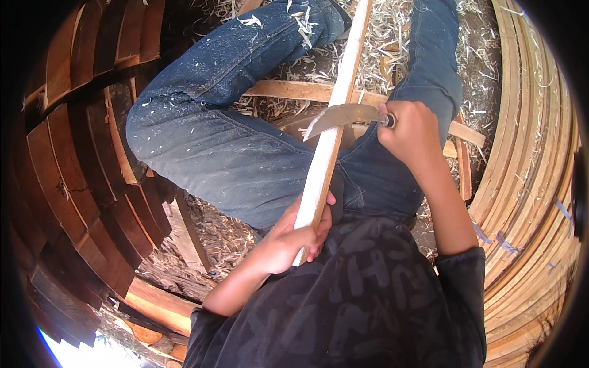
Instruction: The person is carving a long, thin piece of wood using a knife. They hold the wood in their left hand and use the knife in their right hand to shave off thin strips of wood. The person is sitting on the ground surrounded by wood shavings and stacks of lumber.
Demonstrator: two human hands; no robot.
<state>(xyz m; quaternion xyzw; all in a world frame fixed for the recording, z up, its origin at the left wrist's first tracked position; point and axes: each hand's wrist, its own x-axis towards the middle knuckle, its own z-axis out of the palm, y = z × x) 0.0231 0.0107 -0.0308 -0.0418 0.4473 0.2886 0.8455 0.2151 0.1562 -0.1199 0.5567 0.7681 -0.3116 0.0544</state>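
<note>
A long pale wooden strip (324, 156) runs from close to my body out between my legs, past the top edge of the view. My left hand (300, 236) is wrapped round its near end, by my waist. In my right hand (412, 132) is the handle of a knife with a broad curved blade (343, 116). The blade lies across the strip's upper face, its tip reaching past the left edge. A small shaving (303, 132) shows near the tip. My fist hides most of the handle.
Long stacked strips (521, 122) curve along the right side. Dark boards (80, 172) are piled on the left. A crosswise wooden bar (300, 91) passes under the strip. Curled shavings (386, 30) cover the ground between and beyond my legs, with some on my jeans (221, 147).
</note>
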